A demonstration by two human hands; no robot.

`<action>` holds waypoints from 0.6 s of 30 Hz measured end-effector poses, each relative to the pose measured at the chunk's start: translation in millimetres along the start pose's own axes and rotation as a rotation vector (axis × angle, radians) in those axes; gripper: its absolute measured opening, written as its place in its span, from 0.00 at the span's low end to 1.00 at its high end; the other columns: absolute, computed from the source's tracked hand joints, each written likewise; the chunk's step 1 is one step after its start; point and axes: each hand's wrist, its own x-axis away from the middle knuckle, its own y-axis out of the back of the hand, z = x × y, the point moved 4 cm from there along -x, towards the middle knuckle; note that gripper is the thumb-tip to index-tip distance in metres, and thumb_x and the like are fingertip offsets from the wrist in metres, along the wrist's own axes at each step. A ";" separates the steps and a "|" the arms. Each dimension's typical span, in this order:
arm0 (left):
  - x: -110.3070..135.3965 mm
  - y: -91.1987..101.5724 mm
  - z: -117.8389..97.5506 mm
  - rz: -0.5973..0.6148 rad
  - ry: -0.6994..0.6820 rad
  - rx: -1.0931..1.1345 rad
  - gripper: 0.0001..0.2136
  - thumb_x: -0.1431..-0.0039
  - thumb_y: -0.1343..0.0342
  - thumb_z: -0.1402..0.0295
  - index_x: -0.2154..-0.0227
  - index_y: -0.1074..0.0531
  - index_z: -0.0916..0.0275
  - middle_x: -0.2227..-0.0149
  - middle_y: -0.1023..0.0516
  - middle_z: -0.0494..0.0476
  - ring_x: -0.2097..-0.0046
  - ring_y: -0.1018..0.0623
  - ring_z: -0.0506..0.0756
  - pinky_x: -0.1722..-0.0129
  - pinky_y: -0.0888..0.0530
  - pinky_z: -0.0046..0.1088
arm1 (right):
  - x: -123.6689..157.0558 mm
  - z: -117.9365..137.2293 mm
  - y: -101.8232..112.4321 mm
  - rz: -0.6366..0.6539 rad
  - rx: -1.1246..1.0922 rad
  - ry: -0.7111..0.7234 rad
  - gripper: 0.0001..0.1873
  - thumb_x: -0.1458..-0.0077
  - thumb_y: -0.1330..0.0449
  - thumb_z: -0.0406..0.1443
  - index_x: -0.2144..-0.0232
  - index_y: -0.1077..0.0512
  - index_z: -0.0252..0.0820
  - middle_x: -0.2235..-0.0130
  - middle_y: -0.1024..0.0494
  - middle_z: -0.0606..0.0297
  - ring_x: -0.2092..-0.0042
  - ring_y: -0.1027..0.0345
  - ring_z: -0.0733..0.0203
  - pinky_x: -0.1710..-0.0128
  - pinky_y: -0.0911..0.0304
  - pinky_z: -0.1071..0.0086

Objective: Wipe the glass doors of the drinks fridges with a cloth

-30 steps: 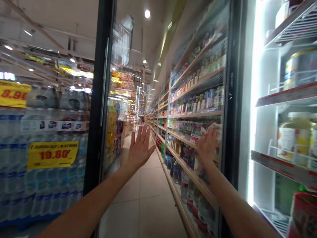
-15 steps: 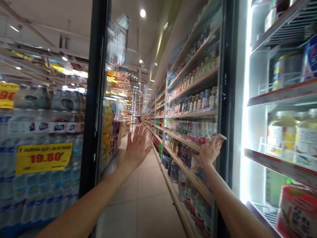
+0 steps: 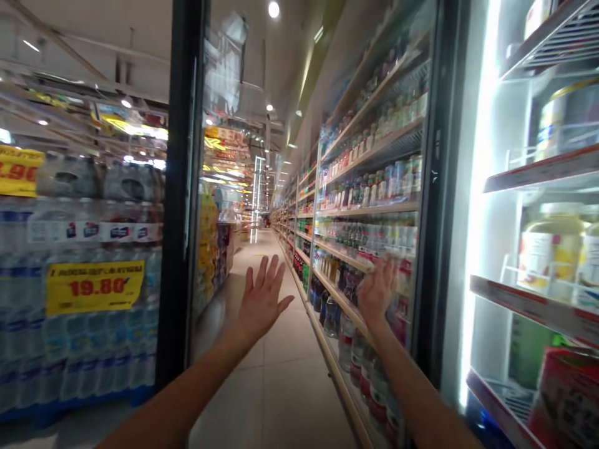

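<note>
Both hands press the glass door, swung out left of the lit cooler shelves: left hand flat, fingers spread; right hand too blurred to tell its grip. Uneven pushing could swing the door away and let a palm slip.

Glossy glass door, matt black frame, metal wire shelves, clear plastic water bottles.
</note>
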 end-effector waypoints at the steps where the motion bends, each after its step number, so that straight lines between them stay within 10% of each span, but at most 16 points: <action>1: -0.5 -0.4 0.8 0.004 0.002 0.000 0.33 0.43 0.51 0.52 0.39 0.48 0.64 0.38 0.43 0.66 0.34 0.52 0.62 0.38 0.53 0.48 | 5.6 20.1 -2.3 0.047 -0.033 0.103 0.28 0.42 0.56 0.33 0.39 0.48 0.37 0.38 0.45 0.49 0.35 0.61 0.48 0.41 0.53 0.47; 6: -3.9 2.9 3.2 0.026 0.000 0.020 0.32 0.43 0.51 0.52 0.40 0.46 0.65 0.38 0.44 0.66 0.35 0.51 0.62 0.38 0.53 0.47 | 43.4 67.0 -5.3 0.301 -0.150 0.538 0.24 0.45 0.50 0.32 0.45 0.37 0.48 0.42 0.36 0.63 0.36 0.55 0.55 0.38 0.57 0.52; 11: -2.8 4.7 -0.8 0.034 0.005 0.013 0.33 0.45 0.49 0.52 0.40 0.46 0.65 0.38 0.45 0.66 0.34 0.52 0.62 0.38 0.54 0.47 | 38.0 -34.5 9.7 0.026 0.074 -0.100 0.27 0.42 0.56 0.34 0.40 0.45 0.37 0.39 0.44 0.47 0.36 0.57 0.47 0.43 0.51 0.43; 13: -2.6 4.0 -1.5 0.032 0.005 0.012 0.32 0.43 0.50 0.52 0.40 0.46 0.65 0.38 0.45 0.66 0.34 0.53 0.62 0.38 0.54 0.48 | 44.1 -35.2 11.3 0.002 0.093 -0.177 0.28 0.42 0.56 0.34 0.39 0.48 0.35 0.38 0.46 0.44 0.35 0.59 0.45 0.44 0.51 0.42; 18: 1.8 4.1 -1.4 0.033 0.015 0.010 0.30 0.41 0.52 0.56 0.40 0.45 0.66 0.37 0.46 0.67 0.34 0.53 0.62 0.38 0.54 0.48 | 84.9 37.5 5.9 0.355 -0.094 0.417 0.31 0.44 0.52 0.32 0.38 0.49 0.50 0.39 0.40 0.60 0.35 0.58 0.52 0.39 0.54 0.49</action>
